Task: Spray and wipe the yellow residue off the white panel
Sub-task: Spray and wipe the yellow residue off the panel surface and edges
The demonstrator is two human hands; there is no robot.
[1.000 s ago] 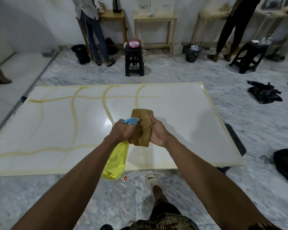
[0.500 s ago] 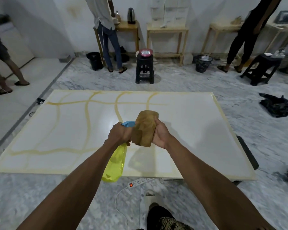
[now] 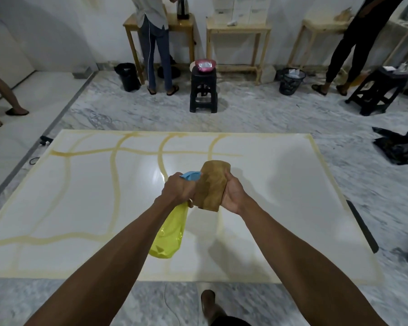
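Note:
A large white panel (image 3: pixel 280 196) lies flat on the marble floor in front of me. Yellow residue lines (image 3: pixel 114 182) cross its left and middle parts, and a yellow tint runs along its edges. My left hand (image 3: pixel 178 190) grips a yellow spray bottle (image 3: pixel 169 236) by its blue head, the bottle hanging down over the panel. My right hand (image 3: pixel 233 196) holds a folded brown cloth (image 3: pixel 211 184) upright, pressed against the bottle's head. Both hands are held together above the panel's middle.
A black stool (image 3: pixel 203 90) with a pink bowl stands beyond the panel. Two people stand at wooden tables (image 3: pixel 238 29) by the far wall, a third walks at the left. Black bins (image 3: pixel 291 81), black bags (image 3: pixel 396 147) on the right, my foot (image 3: pixel 209 302) near the panel's front edge.
My view has moved closer and lifted, so the panel fills more of the frame. My hands keep the same hold on bottle and cloth. The power strip at the front edge is out of sight.

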